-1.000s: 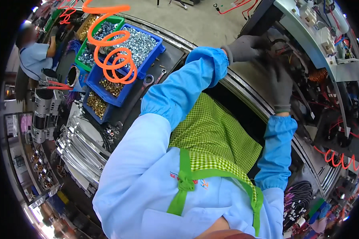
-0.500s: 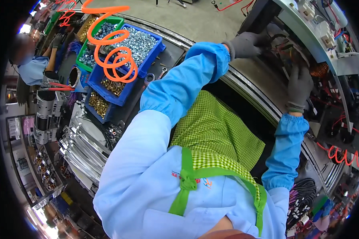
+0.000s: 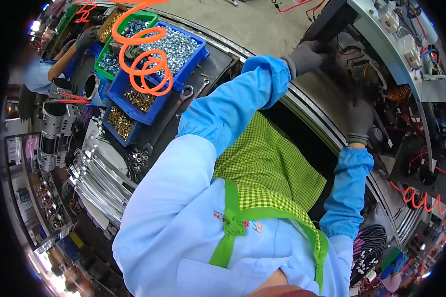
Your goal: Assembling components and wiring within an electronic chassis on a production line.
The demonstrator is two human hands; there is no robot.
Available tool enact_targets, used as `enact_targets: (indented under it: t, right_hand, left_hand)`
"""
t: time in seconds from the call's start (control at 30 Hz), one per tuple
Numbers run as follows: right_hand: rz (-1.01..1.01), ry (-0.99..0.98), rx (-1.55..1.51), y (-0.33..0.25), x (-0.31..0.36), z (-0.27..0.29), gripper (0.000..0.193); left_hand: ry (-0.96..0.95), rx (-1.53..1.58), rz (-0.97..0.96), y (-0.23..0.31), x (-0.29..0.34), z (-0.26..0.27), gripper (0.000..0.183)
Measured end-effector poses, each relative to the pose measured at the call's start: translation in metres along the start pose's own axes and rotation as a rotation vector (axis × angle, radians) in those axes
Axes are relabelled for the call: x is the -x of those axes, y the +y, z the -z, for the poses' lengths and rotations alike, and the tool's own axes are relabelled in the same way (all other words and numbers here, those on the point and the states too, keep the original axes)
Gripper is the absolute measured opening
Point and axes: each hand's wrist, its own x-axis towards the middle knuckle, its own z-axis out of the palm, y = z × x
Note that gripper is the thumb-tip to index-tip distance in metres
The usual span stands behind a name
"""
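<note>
Both my hands wear grey gloves and reach into an open metal cabinet with wires and parts inside. My left hand is at the cabinet's dark left edge; its fingertips fade into shadow, so its hold is unclear. Lower and to the right, my right hand is near the cabinet's lower inside, its fingers smeared and dark. Just right of it is a copper-coloured coil. Whether either hand grips a wire or part cannot be made out.
Left of my arm, a blue bin of silvery nuts and smaller blue bins of brass-coloured fasteners stand on the bench. An orange coiled hose hangs over them. A wrench lies nearby. A co-worker's gloved hand is at far left.
My right hand has drawn back a little, down and to the left, and its fingers have blurred. My left hand stays nearly in place. The co-worker's hand has moved up and right.
</note>
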Motion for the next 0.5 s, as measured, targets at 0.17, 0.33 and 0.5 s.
enact_targets:
  t: [0.17, 0.33, 0.5]
  right_hand:
    - [0.060, 0.197, -0.024, 0.008, 0.005, -0.028, 0.036]
    - [-0.058, 0.148, -0.022, -0.017, 0.014, -0.008, 0.038]
    - [0.257, 0.353, -0.198, -0.057, 0.039, 0.009, 0.039]
  left_hand:
    - [-0.068, 0.113, 0.019, 0.005, 0.000, -0.004, 0.036]
    - [-0.036, 0.199, 0.040, -0.009, -0.003, -0.005, 0.033]
    - [-0.112, 0.305, 0.071, 0.002, -0.007, -0.005, 0.034]
